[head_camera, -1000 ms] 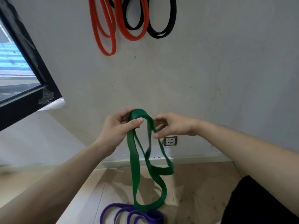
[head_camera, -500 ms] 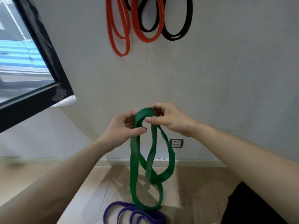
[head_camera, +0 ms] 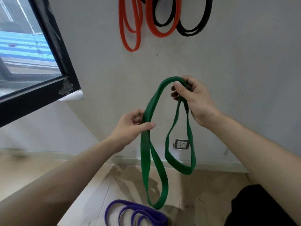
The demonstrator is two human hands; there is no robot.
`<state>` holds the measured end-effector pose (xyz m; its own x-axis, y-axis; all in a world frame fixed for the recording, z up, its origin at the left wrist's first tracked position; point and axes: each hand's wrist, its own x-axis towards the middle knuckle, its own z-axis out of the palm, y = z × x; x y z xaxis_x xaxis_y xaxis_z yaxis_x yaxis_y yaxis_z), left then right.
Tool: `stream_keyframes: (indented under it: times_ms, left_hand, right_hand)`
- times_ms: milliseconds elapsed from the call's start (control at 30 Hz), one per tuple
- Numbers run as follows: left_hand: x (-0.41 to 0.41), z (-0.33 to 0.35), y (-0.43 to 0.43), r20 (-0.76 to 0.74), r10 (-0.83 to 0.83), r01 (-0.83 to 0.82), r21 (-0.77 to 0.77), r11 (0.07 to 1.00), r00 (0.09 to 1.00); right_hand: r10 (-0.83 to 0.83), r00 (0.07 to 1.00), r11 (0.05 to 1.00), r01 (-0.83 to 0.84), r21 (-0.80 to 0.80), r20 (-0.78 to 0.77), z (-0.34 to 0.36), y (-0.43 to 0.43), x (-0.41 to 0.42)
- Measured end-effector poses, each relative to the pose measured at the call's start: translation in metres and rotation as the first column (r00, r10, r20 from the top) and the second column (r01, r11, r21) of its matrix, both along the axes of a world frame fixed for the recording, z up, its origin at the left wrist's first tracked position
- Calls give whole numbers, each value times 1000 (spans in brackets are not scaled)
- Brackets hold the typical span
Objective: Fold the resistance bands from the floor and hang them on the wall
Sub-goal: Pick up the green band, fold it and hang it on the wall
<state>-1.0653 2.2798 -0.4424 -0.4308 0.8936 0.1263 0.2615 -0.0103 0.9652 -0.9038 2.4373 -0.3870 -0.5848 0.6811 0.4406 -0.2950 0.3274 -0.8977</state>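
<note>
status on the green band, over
Left hand pinches the green band at its left strand, right hand grips the top fold. Band doubled, two loops dangling, not yet hung. Purple band lies on floor; nothing blocks the wall.

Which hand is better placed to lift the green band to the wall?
Likely right hand: it holds the green band at its folded top, higher, nearer the orange bands; the left hand grips one side lower.
</note>
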Motion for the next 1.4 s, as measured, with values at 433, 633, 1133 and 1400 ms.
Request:
stream_keyframes:
  times_ms: [433, 633, 1133, 1400]
  left_hand:
    - [4, 28, -14, 73, -2, -10, 164, 986, 997]
    - [8, 27, -12, 9, -36, 35, 105, 994, 999]
    - [-8, 11, -13, -158, -45, 35, -64, 997, 986]
    - [-12, 6, -10, -164, -30, 16, -86, 996, 986]
  right_hand:
    - [182, 606, 905, -410, 108, 774, -39, 8, 8]
    - [297, 626, 890, -456, 29, 721, -35, -5, 1]
    - [175, 918, 945, -259, 202, 357, -2, -24, -4]
    - [67, 997, 997, -66, -42, 26, 3, -13, 0]
